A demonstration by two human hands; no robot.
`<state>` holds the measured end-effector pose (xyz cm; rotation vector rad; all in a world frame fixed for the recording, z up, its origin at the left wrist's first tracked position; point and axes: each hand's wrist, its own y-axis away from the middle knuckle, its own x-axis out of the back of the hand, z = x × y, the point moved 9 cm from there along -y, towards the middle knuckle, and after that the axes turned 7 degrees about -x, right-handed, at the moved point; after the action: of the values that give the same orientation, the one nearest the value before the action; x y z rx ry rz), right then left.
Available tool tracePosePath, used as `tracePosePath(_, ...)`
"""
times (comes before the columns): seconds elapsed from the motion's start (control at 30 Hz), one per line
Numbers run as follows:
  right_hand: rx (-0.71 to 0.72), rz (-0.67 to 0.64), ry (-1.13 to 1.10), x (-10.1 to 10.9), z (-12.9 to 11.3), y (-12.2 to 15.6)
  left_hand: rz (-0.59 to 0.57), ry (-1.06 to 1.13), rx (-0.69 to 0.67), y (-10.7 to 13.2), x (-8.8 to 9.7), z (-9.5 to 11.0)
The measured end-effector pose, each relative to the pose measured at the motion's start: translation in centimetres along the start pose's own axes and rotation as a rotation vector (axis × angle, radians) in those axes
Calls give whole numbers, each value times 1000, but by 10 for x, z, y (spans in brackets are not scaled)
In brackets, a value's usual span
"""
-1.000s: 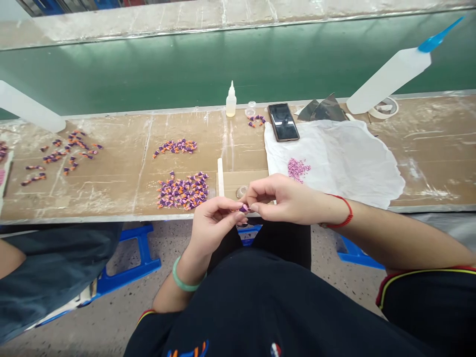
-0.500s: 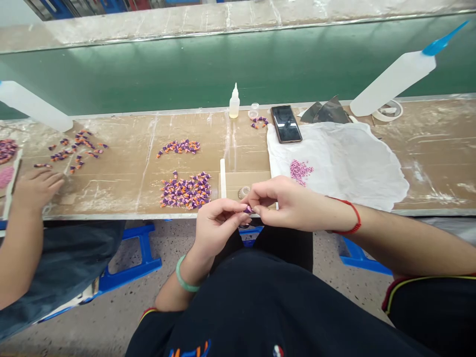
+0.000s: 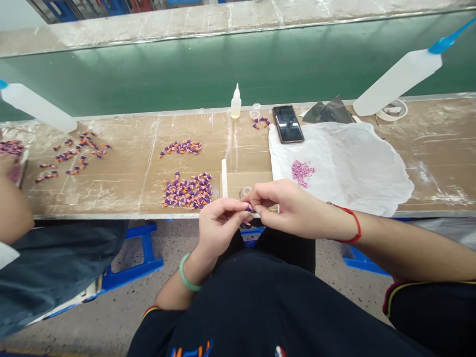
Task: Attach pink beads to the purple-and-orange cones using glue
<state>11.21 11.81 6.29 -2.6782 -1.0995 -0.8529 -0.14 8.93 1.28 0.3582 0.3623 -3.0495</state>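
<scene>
Between my two hands, at the table's front edge, is a small purple and pink piece [image 3: 249, 208], mostly covered by fingertips. My left hand [image 3: 219, 224] pinches it from the left, thumb and forefinger closed. From the other side my right hand [image 3: 284, 208] is closed on the same piece, its fingertips nearly meeting the left ones. Left of my hands lies a pile of small purple, orange and pink pieces [image 3: 188, 191], with a smaller group of like pieces [image 3: 181, 148] behind it. A small clear ring-shaped dish [image 3: 245, 192] sits just behind my fingers.
A white cloth [image 3: 345, 163] bears tiny pink beads [image 3: 302, 171] and a phone [image 3: 288, 124]. A dropper bottle [image 3: 236, 103], a white strip [image 3: 224, 177], a tape roll [image 3: 394, 111] and a large tilted bottle [image 3: 399, 82] are around. At left, a co-worker's arm [image 3: 15, 203] reaches over the table.
My hands stay together on the small piece, almost unmoved. The co-worker's hand has moved left and back toward the pink pile, uncovering another small piece on the table.
</scene>
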Motion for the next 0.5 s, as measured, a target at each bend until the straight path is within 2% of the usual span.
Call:
tracePosePath(0.1,19,13,13,0,-2,1,-17,26,-33,-1,-2,1)
tracePosePath(0.23,39,43,15,-1,-2,4,-13,1,-11,2,-1,-6)
tracePosePath(0.4,-29,68,-30,-6,12,2,-44,-16,37,3,-2,-15)
tracePosePath(0.5,-116,11,-83,-10,26,-3,-81,-61,107,-9,14,-22)
